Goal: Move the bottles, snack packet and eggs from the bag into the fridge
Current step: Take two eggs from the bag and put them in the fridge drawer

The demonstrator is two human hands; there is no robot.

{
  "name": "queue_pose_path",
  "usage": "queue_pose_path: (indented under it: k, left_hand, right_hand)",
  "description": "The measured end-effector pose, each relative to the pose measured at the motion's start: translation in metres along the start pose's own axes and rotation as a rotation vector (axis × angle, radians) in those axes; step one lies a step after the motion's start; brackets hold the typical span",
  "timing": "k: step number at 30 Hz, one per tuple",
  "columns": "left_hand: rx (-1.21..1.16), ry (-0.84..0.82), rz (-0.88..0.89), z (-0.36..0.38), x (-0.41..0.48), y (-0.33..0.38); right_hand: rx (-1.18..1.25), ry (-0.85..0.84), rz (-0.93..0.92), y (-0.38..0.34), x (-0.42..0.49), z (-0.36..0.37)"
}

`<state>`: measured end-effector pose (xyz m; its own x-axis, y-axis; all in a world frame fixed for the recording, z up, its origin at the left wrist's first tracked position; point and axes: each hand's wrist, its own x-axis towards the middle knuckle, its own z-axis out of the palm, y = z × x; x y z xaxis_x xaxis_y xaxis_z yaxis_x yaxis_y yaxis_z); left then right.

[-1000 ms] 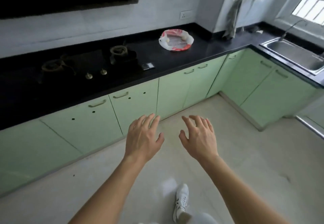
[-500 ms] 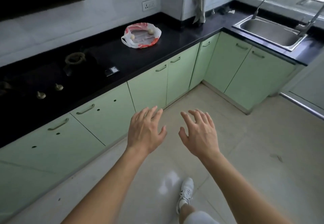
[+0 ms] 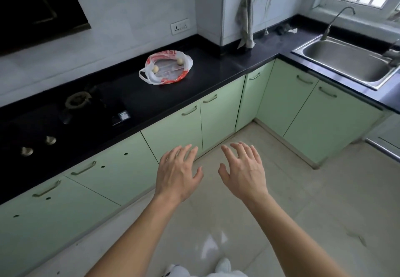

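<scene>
A white and red plastic bag (image 3: pixel 167 75) lies flattened on the black counter (image 3: pixel 216 71). Two pale eggs rest on it, one egg (image 3: pixel 155 69) at the left and another egg (image 3: pixel 179 61) at the right. My left hand (image 3: pixel 178 172) and my right hand (image 3: pixel 243 169) hover side by side over the floor, fingers spread, holding nothing, well short of the counter. No bottles, snack packet or fridge are in view.
A gas hob (image 3: pixel 65 116) is set in the counter at left. A steel sink (image 3: pixel 348 64) with a tap sits at right. Green cabinet doors (image 3: pixel 173 131) run below the L-shaped counter. A cloth (image 3: pixel 246 23) hangs on the wall.
The view has swung right and closer to the counter, so the bag and sink appear nearer the middle. Both hands stay spread and empty in front of me.
</scene>
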<state>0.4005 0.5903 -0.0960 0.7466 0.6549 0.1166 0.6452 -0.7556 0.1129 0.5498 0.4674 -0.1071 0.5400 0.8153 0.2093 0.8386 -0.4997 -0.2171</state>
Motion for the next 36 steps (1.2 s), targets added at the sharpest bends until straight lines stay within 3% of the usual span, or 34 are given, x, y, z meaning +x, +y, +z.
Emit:
queue_pose_path:
  k: [11, 26, 36]
  left_hand:
    - [-0.016, 0.008, -0.051, 0.028, 0.115, -0.018]
    - [-0.07, 0.049, -0.082, 0.042, 0.353, -0.113]
    - [-0.104, 0.046, -0.127, 0.06, 0.427, -0.143]
  right_hand:
    - [0.021, -0.031, -0.03, 0.026, 0.109, 0.035]
    - [-0.012, -0.021, -0.048, 0.014, 0.364, 0.076]
    - [0.029, -0.04, -0.064, 0.012, 0.449, 0.103]
